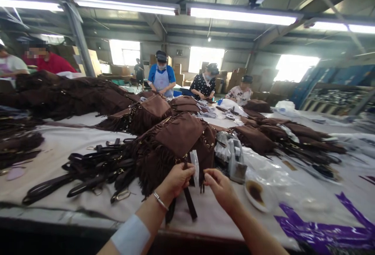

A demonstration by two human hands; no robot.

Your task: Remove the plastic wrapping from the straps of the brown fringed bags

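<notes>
In front of me lies a dark brown fringed bag (pixel 178 133) with gold-coloured metal fittings. My left hand (pixel 182 176) is closed at its front on a dark brown strap (pixel 190 204), whose end hangs below the fingers. My right hand (pixel 218 182) pinches with thumb and fingertips a short way to the right. Thin dark strands show by those fingertips, but what they grip is too small to name. Between the two hands a whitish, translucent plastic strip (pixel 195 165) stands against the bag.
Loose dark straps (pixel 114 165) with metal hooks lie left. Right are a tape dispenser (pixel 236 161), a white dish (pixel 258 195) with brown liquid, clear plastic and purple wrapping (pixel 322 223). More brown bags (pixel 67 94) are piled across the table. Several co-workers (pixel 161 76) stand beyond.
</notes>
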